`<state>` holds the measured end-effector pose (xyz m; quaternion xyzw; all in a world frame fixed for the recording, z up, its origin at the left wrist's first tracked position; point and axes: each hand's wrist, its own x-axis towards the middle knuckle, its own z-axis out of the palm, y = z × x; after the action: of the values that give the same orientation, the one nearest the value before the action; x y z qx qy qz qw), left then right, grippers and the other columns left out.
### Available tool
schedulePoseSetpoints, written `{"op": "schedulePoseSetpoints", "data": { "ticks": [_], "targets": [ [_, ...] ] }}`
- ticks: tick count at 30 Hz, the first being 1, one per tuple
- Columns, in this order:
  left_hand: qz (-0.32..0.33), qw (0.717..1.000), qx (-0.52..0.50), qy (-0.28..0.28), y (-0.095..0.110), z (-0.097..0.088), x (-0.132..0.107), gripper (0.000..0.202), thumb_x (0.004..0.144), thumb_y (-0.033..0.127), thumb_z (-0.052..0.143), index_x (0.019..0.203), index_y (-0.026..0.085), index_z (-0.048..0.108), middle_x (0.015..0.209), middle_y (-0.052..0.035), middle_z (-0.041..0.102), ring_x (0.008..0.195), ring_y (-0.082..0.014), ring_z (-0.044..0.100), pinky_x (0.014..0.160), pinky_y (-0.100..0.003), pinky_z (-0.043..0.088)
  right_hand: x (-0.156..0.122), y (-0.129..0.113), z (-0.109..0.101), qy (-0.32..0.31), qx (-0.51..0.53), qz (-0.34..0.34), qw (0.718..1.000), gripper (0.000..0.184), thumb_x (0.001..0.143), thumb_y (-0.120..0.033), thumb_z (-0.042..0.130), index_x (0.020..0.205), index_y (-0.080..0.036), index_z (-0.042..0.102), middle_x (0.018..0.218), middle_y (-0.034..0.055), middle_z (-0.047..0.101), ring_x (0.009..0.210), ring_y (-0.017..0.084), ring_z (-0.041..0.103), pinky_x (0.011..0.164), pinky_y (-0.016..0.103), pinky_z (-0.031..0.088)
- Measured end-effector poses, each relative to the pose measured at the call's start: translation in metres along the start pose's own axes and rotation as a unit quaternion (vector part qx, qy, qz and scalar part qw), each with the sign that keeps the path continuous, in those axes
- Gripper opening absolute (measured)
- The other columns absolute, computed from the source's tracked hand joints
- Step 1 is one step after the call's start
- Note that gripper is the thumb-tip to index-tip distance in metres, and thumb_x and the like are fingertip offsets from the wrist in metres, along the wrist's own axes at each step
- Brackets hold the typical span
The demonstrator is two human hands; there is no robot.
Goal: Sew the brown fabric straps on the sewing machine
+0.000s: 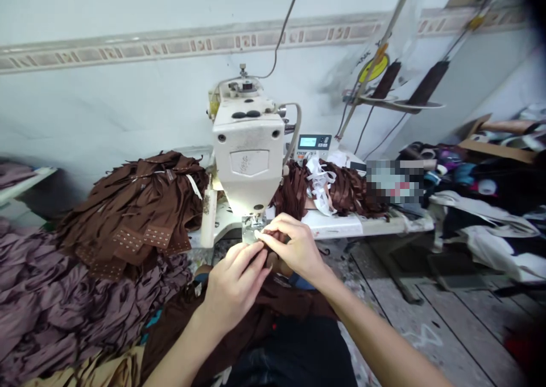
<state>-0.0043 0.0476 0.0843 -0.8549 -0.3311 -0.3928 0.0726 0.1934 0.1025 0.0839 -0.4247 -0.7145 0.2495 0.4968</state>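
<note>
Hands meet just below the needle end of a white industrial sewing machine (248, 159), seen end-on in the middle of the view. Your left hand (234, 287) comes up from below, its fingers (251, 257) pressed together and laid on a small brown fabric piece (269, 249) that sits right at the machine's presser foot (252, 225). Your right hand (296, 250) reaches in from the right, thumb and forefinger pinching a small white strip (260, 235) against that same brown piece, just beside the foot. More dark brown cloth (256, 324) hangs beneath your hands towards your lap. To the left of the machine lies a tall pile of brown garment pieces (136, 205), some showing rows of hook-and-eye tape, and below it a heap of crumpled mauve fabric (63, 307). On the desk (354, 225) behind and to the right of the machine sits another brown heap (350, 190) with loose white tape (319, 185) on it, near a small control panel (314, 142). Dark thread cones (429, 82) stand on a rack above, at the right.
</note>
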Motion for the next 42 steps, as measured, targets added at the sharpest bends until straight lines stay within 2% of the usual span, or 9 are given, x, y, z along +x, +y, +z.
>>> {"op": "schedulePoseSetpoints", "data": {
  "ticks": [4,8,12,16,24,28,32,37,42],
  "targets": [
    [0.045,0.998,0.044,-0.019,-0.010,0.007,0.001,0.042,0.101,0.014,0.068,0.143,0.012,0.065,0.128,-0.0147,0.079,0.119,-0.0304,0.074,0.101,-0.043,0.065,0.006,0.008,0.001,-0.007,-0.033,-0.051,0.998,0.023,0.104,-0.035,0.069,0.090,-0.022,0.082,0.088,0.0059,0.073,0.075,0.020,0.067,0.070,0.032,0.056],
    [0.026,0.999,0.043,-0.004,-0.010,0.013,-0.008,0.047,0.100,0.012,0.067,0.147,0.015,0.064,0.128,-0.0150,0.079,0.122,-0.0310,0.075,0.103,-0.043,0.065,-0.001,0.009,-0.010,-0.078,-0.083,-0.125,0.986,0.027,0.111,-0.033,0.059,0.106,-0.023,0.084,0.094,0.0078,0.074,0.083,0.021,0.069,0.076,0.033,0.057],
    [0.001,1.000,0.025,0.011,-0.009,0.015,-0.013,0.050,0.100,0.015,0.067,0.150,0.016,0.062,0.136,-0.0189,0.074,0.128,-0.0325,0.071,0.107,-0.046,0.064,-0.011,0.012,-0.019,-0.101,-0.097,-0.141,0.980,0.027,0.110,-0.035,0.060,0.125,-0.026,0.081,0.120,0.0118,0.074,0.095,0.023,0.071,0.085,0.037,0.061],
    [0.012,1.000,0.023,-0.006,-0.009,0.015,-0.013,0.048,0.099,0.017,0.071,0.147,0.012,0.064,0.138,-0.0179,0.074,0.130,-0.0330,0.070,0.110,-0.046,0.062,-0.023,0.020,-0.016,-0.082,-0.063,-0.110,0.989,0.030,0.111,-0.035,0.058,0.133,-0.029,0.078,0.133,0.0124,0.068,0.105,0.024,0.070,0.094,0.040,0.061],
    [0.010,0.997,0.072,-0.003,-0.002,0.022,-0.008,0.050,0.101,0.019,0.069,0.150,0.015,0.062,0.135,-0.0162,0.077,0.126,-0.0326,0.073,0.106,-0.045,0.064,-0.044,0.016,0.000,-0.047,0.013,0.021,0.999,0.037,0.113,-0.039,0.053,0.144,-0.033,0.072,0.154,0.0093,0.060,0.135,0.027,0.064,0.118,0.043,0.051],
    [0.011,0.996,0.093,-0.002,-0.002,0.023,-0.002,0.052,0.102,0.021,0.068,0.152,0.013,0.059,0.133,-0.0178,0.077,0.123,-0.0327,0.074,0.105,-0.044,0.065,-0.047,0.018,0.006,0.007,0.062,0.067,0.996,0.040,0.112,-0.046,0.052,0.141,-0.028,0.073,0.144,0.0108,0.070,0.135,0.029,0.065,0.116,0.043,0.053],
    [0.003,0.994,0.107,-0.007,-0.004,0.024,0.000,0.055,0.103,0.023,0.068,0.155,0.011,0.056,0.134,-0.0189,0.076,0.121,-0.0341,0.075,0.103,-0.046,0.065,-0.052,0.025,0.012,0.044,0.132,0.168,0.976,0.043,0.106,-0.054,0.061,0.126,-0.021,0.078,0.116,0.0106,0.080,0.103,0.027,0.075,0.090,0.035,0.062],
    [-0.002,0.993,0.117,-0.009,-0.004,0.027,0.003,0.051,0.104,0.025,0.067,0.152,0.012,0.059,0.133,-0.0181,0.076,0.121,-0.0334,0.075,0.104,-0.045,0.065,-0.053,0.032,0.013,0.032,0.191,0.216,0.957,0.044,0.098,-0.060,0.070,0.089,-0.017,0.079,0.079,0.0038,0.072,0.072,0.020,0.063,0.065,0.029,0.052],
    [-0.006,0.992,0.125,0.010,-0.003,0.030,0.009,0.045,0.104,0.026,0.067,0.145,0.009,0.064,0.129,-0.0191,0.077,0.119,-0.0335,0.075,0.102,-0.043,0.066,-0.042,0.033,0.011,0.058,0.250,0.246,0.935,0.043,0.092,-0.060,0.079,0.085,-0.018,0.077,0.072,0.0012,0.067,0.065,0.018,0.058,0.061,0.028,0.048]
  ]
}}
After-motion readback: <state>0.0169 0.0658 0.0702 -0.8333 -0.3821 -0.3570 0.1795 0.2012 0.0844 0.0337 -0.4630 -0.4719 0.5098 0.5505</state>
